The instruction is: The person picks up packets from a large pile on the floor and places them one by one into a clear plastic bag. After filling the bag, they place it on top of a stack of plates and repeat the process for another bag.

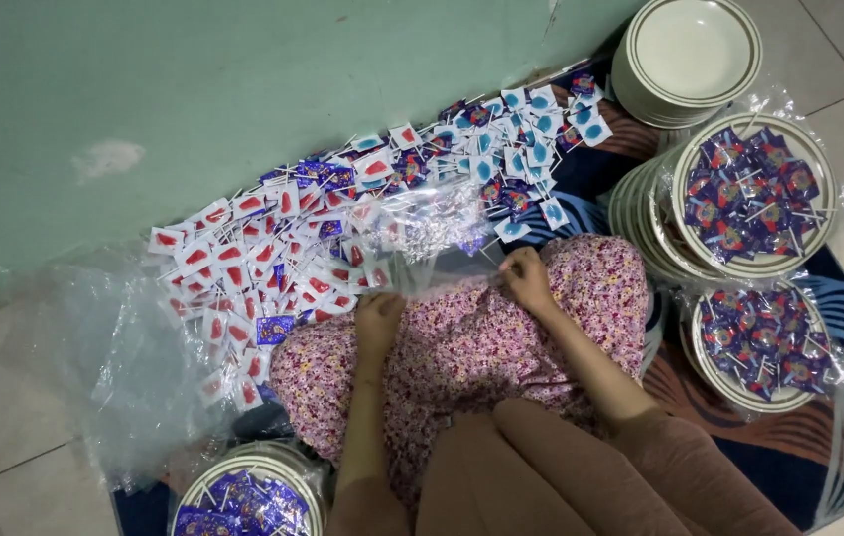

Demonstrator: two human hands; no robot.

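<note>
Head view | both hands (379, 320) (526, 278) pinch clear plastic bag (422, 238) | plates (751, 194) hold bagged blue lollipops (739, 203)

Both forearms extended forward, bare, roughly parallel. Left hand (378, 316) fingers curled down, closed. Right hand (526, 278) slightly further out, fingers bent in a pinch.

Home floor w/ tiles (5, 437), patterned rug (789, 457), stacked plates (685, 60), green wall (194, 89).
</note>
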